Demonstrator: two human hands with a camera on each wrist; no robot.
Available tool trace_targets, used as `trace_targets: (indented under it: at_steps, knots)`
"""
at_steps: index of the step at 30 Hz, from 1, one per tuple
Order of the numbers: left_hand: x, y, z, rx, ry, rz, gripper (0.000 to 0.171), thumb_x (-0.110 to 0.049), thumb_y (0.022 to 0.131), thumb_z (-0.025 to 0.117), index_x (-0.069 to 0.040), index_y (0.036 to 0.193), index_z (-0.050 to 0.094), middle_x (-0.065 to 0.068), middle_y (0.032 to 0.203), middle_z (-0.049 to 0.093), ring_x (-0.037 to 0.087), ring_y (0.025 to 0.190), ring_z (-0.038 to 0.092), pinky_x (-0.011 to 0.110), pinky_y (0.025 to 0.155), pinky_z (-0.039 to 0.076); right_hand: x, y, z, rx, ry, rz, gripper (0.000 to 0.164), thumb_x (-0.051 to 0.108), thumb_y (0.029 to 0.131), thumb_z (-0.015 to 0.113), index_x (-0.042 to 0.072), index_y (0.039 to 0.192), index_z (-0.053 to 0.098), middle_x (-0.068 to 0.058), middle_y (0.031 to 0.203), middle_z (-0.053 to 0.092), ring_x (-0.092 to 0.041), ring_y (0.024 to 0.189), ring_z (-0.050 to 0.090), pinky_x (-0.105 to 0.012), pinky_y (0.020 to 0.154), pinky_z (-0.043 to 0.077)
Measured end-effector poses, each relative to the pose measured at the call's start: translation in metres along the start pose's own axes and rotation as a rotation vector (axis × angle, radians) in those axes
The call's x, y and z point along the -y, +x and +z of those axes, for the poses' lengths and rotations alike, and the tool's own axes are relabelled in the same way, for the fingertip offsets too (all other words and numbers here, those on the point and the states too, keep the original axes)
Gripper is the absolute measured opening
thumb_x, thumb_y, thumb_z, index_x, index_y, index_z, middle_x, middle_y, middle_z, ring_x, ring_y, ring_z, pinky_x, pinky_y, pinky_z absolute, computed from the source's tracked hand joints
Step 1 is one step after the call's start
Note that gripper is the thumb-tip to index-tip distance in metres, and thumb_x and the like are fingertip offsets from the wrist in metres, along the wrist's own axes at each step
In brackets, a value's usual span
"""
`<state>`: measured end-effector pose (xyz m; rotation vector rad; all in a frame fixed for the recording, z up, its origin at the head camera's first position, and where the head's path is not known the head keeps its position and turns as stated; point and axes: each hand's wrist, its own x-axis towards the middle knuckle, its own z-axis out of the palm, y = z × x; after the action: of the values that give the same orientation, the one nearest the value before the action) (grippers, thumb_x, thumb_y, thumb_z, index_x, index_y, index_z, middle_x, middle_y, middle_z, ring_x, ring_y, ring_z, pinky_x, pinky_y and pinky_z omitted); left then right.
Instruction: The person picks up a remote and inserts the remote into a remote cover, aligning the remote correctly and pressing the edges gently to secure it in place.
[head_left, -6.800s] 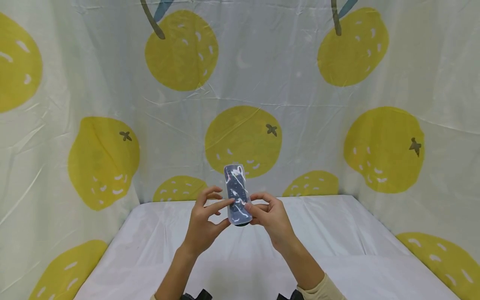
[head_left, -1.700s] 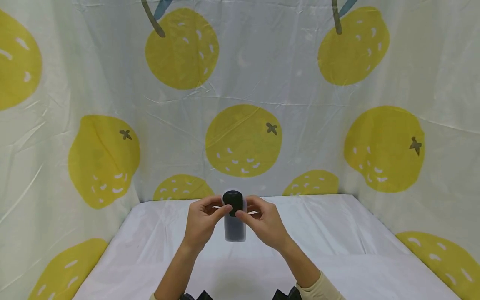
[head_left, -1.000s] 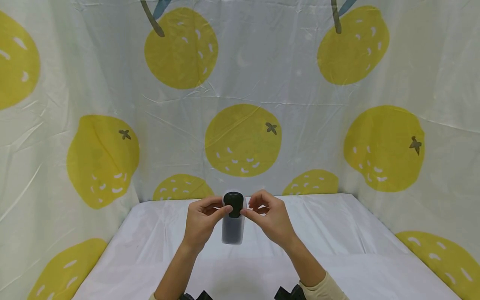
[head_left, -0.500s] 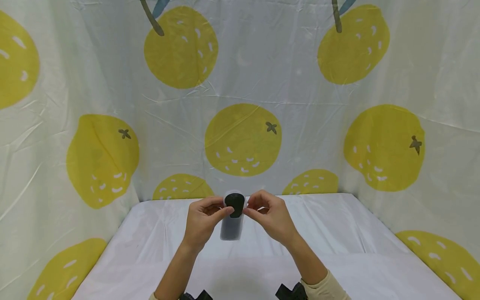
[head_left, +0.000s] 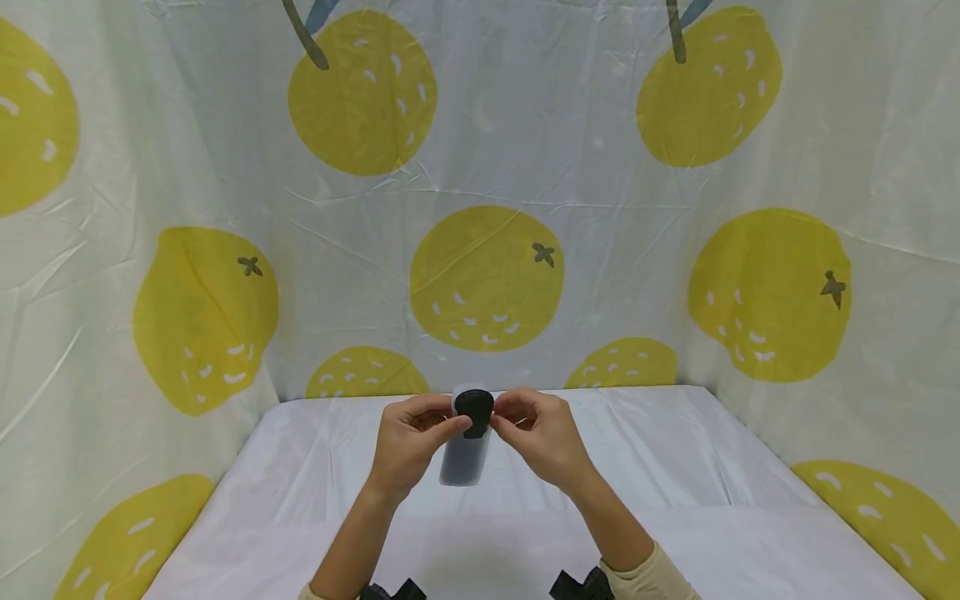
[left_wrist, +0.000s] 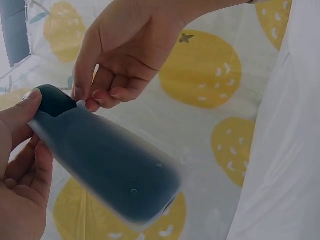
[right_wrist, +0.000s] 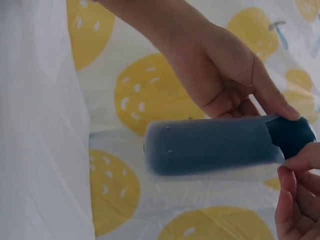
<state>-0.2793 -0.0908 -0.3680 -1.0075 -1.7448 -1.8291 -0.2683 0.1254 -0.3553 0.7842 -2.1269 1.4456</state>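
A dark remote control (head_left: pixel 475 408) sits in a translucent soft cover (head_left: pixel 462 467), its rounded bare end sticking out at the top. My left hand (head_left: pixel 405 437) grips that end, with the thumb (left_wrist: pixel 30 100) on the dark face and the fingers behind. On the other side, my right hand (head_left: pixel 547 437) pinches the cover's edge between thumb and fingertip. The right wrist view shows this pinch at the cover's opening (right_wrist: pixel 280 156). Two small raised dots mark the cover's back. The button side faces away.
A white cloth-covered table (head_left: pixel 360 533) lies below the hands. Curtains with yellow fruit prints (head_left: pixel 487 279) hang at the back and both sides. Dark devices (head_left: pixel 581 583) sit at the wrists.
The remote control has been turned from its button side to its back, dark end up. My right thumb has shifted from its face to the cover's right edge. Lately the lower end tilts left.
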Motion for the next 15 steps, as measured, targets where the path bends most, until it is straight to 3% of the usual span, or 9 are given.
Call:
trace_targets:
  at_steps: [9, 15]
  knots:
    - [0.000, 0.002, 0.011, -0.011, 0.313, 0.196, 0.022, 0.007, 0.083, 0.082, -0.003, 0.101, 0.075, 0.004, 0.088, 0.070, 0.020, 0.078, 0.068, 0.030, 0.073, 0.059, 0.001, -0.001, -0.001, -0.035, -0.055, 0.001, 0.010, 0.000, 0.093, 0.074, 0.010, 0.092, 0.077, 0.004, 0.083, 0.071, -0.016, 0.078, 0.067, -0.031, 0.061, 0.054]
    - [-0.024, 0.003, 0.020, -0.007, 0.346, 0.220, 0.021, 0.015, 0.082, 0.078, 0.007, 0.099, 0.069, 0.012, 0.091, 0.070, 0.025, 0.081, 0.069, 0.034, 0.075, 0.061, 0.003, 0.001, -0.003, 0.018, 0.085, 0.143, 0.002, 0.004, 0.096, 0.073, 0.002, 0.095, 0.073, -0.006, 0.090, 0.072, -0.025, 0.087, 0.067, -0.031, 0.069, 0.053]
